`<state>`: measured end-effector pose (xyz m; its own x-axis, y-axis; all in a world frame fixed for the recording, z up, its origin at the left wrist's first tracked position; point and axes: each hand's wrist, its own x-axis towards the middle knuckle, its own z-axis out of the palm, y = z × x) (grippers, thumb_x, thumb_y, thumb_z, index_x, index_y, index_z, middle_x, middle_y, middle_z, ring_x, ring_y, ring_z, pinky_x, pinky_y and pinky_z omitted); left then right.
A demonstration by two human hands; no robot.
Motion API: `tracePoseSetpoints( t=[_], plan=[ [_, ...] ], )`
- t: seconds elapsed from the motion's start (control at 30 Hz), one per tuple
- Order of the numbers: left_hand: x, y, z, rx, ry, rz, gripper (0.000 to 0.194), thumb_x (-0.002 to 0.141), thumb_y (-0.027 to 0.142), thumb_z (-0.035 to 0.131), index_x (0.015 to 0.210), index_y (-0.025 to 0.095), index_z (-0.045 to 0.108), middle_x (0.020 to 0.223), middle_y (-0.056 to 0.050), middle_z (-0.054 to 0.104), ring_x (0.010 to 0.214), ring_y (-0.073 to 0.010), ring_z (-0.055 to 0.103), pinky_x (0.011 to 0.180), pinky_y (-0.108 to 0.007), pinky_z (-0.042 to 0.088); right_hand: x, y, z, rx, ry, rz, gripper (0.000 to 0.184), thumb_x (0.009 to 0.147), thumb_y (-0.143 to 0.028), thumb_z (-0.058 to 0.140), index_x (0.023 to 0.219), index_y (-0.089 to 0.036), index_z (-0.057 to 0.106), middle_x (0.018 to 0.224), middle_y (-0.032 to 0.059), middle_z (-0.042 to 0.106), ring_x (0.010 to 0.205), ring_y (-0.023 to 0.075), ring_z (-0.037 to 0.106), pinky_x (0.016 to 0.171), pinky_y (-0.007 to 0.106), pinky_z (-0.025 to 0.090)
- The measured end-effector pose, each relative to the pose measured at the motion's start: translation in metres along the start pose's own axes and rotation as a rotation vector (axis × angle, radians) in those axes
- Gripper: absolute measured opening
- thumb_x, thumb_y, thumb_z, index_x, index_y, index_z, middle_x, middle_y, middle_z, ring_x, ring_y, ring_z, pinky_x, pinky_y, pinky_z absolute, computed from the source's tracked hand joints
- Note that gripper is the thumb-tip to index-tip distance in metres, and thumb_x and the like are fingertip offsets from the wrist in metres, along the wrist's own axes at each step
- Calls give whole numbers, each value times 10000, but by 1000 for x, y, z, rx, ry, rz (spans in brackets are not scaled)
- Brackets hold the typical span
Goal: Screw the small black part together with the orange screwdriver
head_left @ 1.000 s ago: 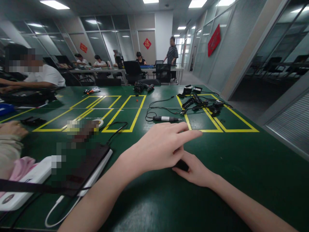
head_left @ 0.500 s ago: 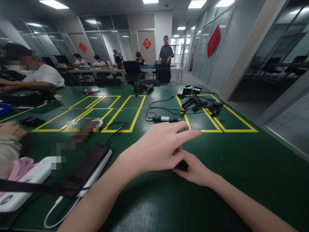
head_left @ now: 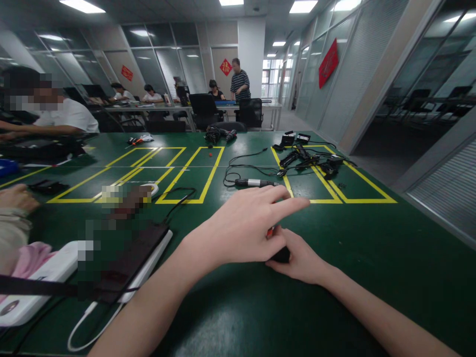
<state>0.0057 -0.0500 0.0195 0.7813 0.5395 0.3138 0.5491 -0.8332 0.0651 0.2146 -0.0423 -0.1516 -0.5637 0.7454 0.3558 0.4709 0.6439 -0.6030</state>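
Right of the dark flat device point(head_left: 141, 250), the left hand point(head_left: 255, 223) arches over a black piece point(head_left: 283, 256), its grip impossible to tell; the right hand point(head_left: 303, 258) grips that piece, and open green bench point(head_left: 394, 253) runs to the slanting right edge.

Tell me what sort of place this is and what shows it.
Probably an office workshop or light assembly area: a corded, pen-shaped tool lies on a green table marked with yellow lines, and office chairs stand beyond it.
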Motion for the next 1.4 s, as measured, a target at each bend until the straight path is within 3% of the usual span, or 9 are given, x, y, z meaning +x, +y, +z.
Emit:
tracePoseSetpoints(
  t=[0.17,0.3,0.47,0.63,1.03,1.13,1.2,1.3,1.4],
  plan=[
    [0,0,1,9,-3,-17,515,957,158,490,1462,251,525,1123,-32,673,957,-191,668,800,-314,522,1,-2,-2,-3,-15,10,479,798,-254,789,1241,-218,608,1149,95,740,1026,315,689,883,467,537],
    [0,0,1,-4,7,0,520,922,153,525,1433,243,551,1162,-44,669,1025,-201,665,857,-315,520,0,0,-2,6,-16,2,497,811,-252,784,1270,-218,595,1158,92,737,1044,313,682,899,474,530],
    [0,0,1,15,12,-24,540,954,163,499,1487,251,499,1130,-36,677,933,-180,669,767,-288,514,-1,4,0,5,-2,4,497,813,-249,788,1273,-221,603,1186,96,728,1069,312,672,918,473,523],
    [-1,-1,1,18,-1,-20,568,943,139,503,1497,263,486,1149,-28,670,955,-183,669,768,-292,515,-2,7,2,13,-15,13,589,814,-262,799,1356,-234,568,1219,93,719,1103,313,661,947,484,519],
    [-1,-3,2,-6,22,-25,541,955,180,522,1490,262,505,1228,-54,663,980,-190,677,786,-290,532,-2,8,1,14,-21,25,594,819,-286,804,1367,-240,580,1250,99,712,1138,321,654,976,499,516],
    [-1,-6,4,-61,27,-9,610,909,111,531,1499,262,499,1245,-60,654,1005,-183,671,800,-276,527,-2,8,0,15,-27,20,672,826,-286,805,1442,-262,539,1246,93,715,1127,314,657,978,499,516],
    [1,-10,7,-109,64,-4,590,926,78,507,1490,253,513,1195,-54,670,961,-162,669,771,-256,514,-2,8,0,20,-30,20,730,817,-268,813,1482,-279,511,1212,82,725,1097,301,664,969,492,519],
    [3,-21,9,-213,213,-2,497,951,97,516,1430,215,576,1078,-42,692,935,-149,658,776,-245,509,-2,8,-1,53,-26,30,815,810,-243,823,1536,-291,456,1174,68,737,1082,283,673,981,482,517],
    [1,-39,3,-293,326,-80,581,861,31,503,1404,214,598,1030,-13,697,736,-89,603,685,-205,485,-2,6,-4,114,-59,64,837,835,-257,814,1568,-304,414,1181,61,743,1115,276,684,1019,489,509]
  ],
)
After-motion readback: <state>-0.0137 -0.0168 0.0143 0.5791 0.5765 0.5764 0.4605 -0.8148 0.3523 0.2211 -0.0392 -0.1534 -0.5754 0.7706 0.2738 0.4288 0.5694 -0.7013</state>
